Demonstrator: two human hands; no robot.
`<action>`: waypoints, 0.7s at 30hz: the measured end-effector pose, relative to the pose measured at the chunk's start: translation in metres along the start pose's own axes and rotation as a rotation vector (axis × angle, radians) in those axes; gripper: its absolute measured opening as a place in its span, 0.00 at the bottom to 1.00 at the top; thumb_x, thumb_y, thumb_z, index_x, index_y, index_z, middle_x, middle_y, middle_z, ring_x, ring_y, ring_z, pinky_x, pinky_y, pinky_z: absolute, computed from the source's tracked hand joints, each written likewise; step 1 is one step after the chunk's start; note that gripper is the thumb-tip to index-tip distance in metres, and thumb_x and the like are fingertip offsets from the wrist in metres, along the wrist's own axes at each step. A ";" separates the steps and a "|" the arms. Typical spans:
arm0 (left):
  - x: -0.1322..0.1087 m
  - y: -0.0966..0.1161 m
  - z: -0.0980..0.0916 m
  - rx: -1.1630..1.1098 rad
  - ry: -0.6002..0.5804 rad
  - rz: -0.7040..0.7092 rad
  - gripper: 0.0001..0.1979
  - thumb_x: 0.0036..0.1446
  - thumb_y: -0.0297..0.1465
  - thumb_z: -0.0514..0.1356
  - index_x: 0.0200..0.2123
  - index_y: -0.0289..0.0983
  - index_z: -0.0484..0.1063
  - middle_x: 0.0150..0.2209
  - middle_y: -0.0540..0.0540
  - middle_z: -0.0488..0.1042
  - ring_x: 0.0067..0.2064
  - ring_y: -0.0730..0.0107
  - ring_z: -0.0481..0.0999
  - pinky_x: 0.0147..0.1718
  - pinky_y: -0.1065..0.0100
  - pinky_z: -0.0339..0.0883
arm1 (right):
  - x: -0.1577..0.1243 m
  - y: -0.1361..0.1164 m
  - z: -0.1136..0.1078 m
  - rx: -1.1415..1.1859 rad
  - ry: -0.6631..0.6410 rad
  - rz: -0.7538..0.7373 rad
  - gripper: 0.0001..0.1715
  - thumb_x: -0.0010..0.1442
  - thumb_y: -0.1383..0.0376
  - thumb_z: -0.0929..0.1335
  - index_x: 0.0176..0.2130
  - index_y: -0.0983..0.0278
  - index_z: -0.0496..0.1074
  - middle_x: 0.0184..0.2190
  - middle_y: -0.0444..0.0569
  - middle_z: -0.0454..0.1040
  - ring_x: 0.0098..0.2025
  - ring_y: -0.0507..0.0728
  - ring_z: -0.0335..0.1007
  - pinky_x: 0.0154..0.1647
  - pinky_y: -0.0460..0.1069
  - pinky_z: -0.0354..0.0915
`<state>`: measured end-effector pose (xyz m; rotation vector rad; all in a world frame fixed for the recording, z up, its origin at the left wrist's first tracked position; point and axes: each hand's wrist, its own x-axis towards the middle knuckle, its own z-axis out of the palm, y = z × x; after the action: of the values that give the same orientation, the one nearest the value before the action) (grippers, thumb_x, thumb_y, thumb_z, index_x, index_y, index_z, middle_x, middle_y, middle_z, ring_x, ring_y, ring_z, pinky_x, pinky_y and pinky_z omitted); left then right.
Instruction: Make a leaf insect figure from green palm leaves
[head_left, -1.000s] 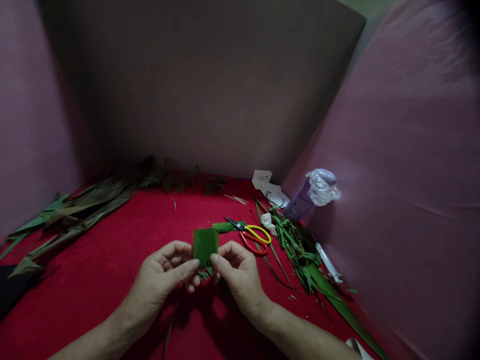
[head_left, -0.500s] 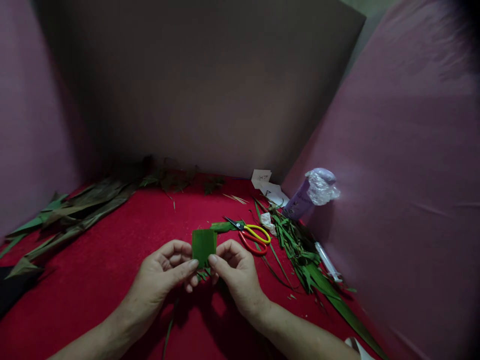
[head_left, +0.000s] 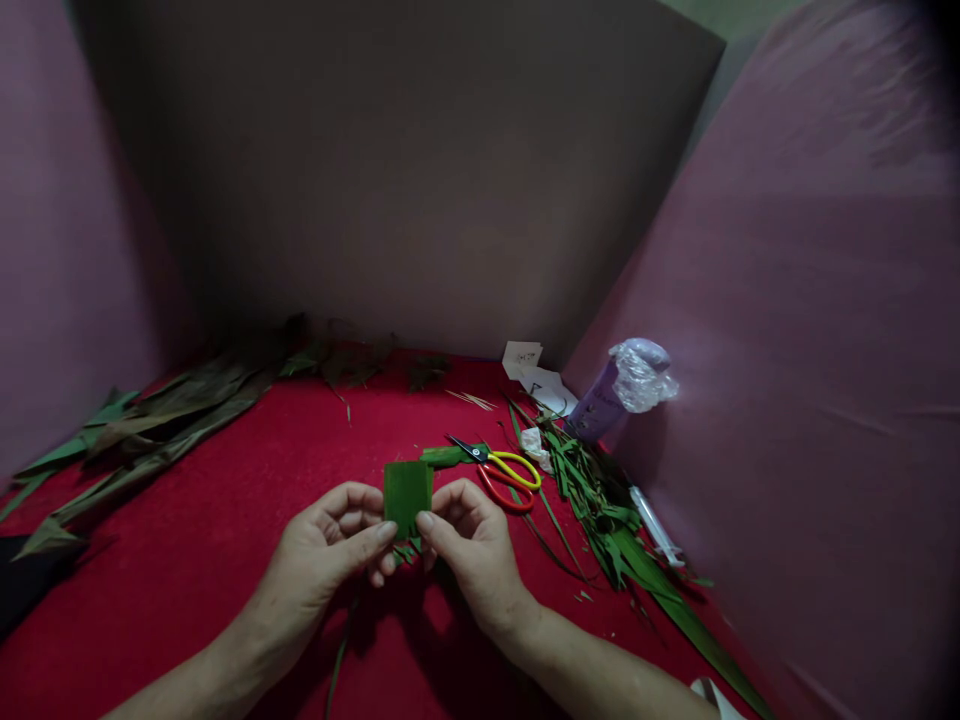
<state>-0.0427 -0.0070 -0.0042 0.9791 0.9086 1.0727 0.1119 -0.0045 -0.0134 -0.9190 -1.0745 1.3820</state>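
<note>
Between my hands is a squarish piece of green leaf [head_left: 407, 494], held up above the red cloth. My left hand [head_left: 337, 540] pinches its lower left corner between thumb and fingers. On the opposite side, my right hand [head_left: 466, 540] grips the lower right edge the same way. Small green strips show beneath the piece, partly hidden by my fingers. Just beyond my right hand lie scissors [head_left: 499, 472] with one yellow and one red handle, their blades resting over a flat green leaf strip [head_left: 442, 456].
Cut leaf scraps [head_left: 585, 490] pile up at the right, beside a clear syringe-like tube [head_left: 656, 525]. A purple container [head_left: 600, 405] with crumpled plastic stands behind. White papers [head_left: 544, 385] and thin sticks [head_left: 471, 399] lie at the back. Long dried leaves [head_left: 172, 415] cover the left.
</note>
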 end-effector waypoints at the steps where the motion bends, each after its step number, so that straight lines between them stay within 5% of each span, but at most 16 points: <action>1: 0.000 -0.001 0.000 -0.001 0.002 -0.001 0.08 0.49 0.29 0.64 0.32 0.36 0.67 0.21 0.52 0.74 0.22 0.75 0.71 0.21 0.74 0.64 | 0.000 0.000 0.000 0.011 0.007 0.000 0.12 0.49 0.65 0.71 0.29 0.65 0.62 0.19 0.37 0.63 0.18 0.45 0.58 0.19 0.42 0.58; 21: 0.007 -0.005 -0.003 -0.113 -0.032 -0.063 0.11 0.46 0.28 0.66 0.32 0.35 0.67 0.19 0.51 0.73 0.19 0.77 0.71 0.18 0.77 0.64 | 0.003 0.005 -0.003 0.193 -0.041 0.054 0.20 0.46 0.66 0.73 0.35 0.64 0.60 0.22 0.38 0.69 0.19 0.46 0.61 0.19 0.42 0.60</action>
<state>-0.0424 -0.0009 -0.0103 0.8665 0.8382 1.0411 0.1129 -0.0010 -0.0185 -0.7870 -0.9337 1.5261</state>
